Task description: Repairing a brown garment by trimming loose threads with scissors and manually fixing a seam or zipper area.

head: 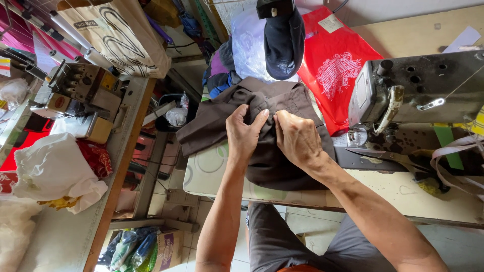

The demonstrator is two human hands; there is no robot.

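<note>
Brown garment (262, 146), one piece, is spread at the centre of the frame over the pale patterned pad (206, 171) of the sewing table (428, 196). It is judged to be soft, light and limp woven cloth: it will fold and sag wherever it is unsupported, and it is not fragile. A hold is best taken by pinching a folded edge or seam, as is done now near its upper middle.

One industrial sewing machine (418, 90) is seen at the right of the frame. One overlock machine (80, 95) is mounted on a second table (65, 236) at the upper left. One red plastic bag (335, 65) lies against the wall at the upper centre, beside one white plastic bag (249, 45) and one dark cap (285, 40). One white bundle (55, 171) rests at the left.

Two hands are counted, both the person's own. The left hand (244, 133) is pressed on the cloth with thumb and forefinger closed on a fold. The right hand (297, 138) is laid just beside it, fingers curled together and clamped on the same fold; the fingertips nearly touch.
</note>
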